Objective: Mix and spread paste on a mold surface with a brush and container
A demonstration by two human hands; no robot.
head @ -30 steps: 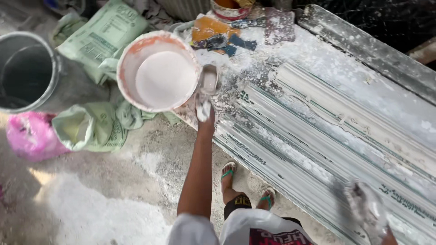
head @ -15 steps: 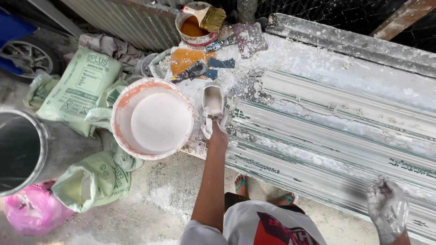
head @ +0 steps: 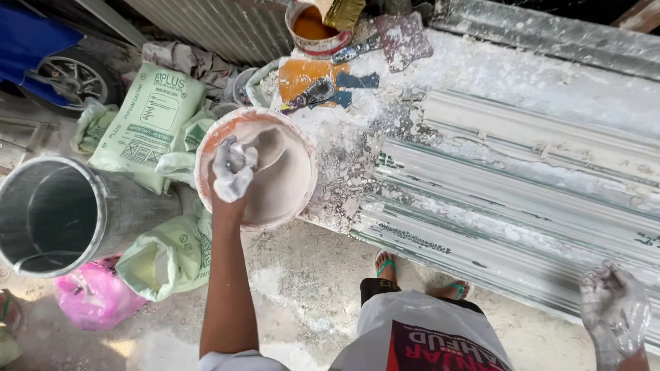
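— What's over at your far left?

— A metal drum (head: 58,214) lying tilted with its mouth toward me, a pink bag (head: 93,297) just below it, and pale green sacks (head: 155,120) slumped on the floor beside them.

— And your left hand?

— My left hand (head: 232,168) is coated in white and curled shut around a small scoop (head: 265,145), inside the orange-rimmed bucket (head: 207,148) of white plaster mix. The bucket sits at the left end of the surface (head: 481,75).

— What's behind it?

— A can of orange liquid (head: 311,26) with a brush in it, near some scrapers.

— To the right?

— Long white moulding strips (head: 509,206) lying side by side. My right hand (head: 614,312), plaster-smeared, hangs loosely open at their near edge, holding nothing.
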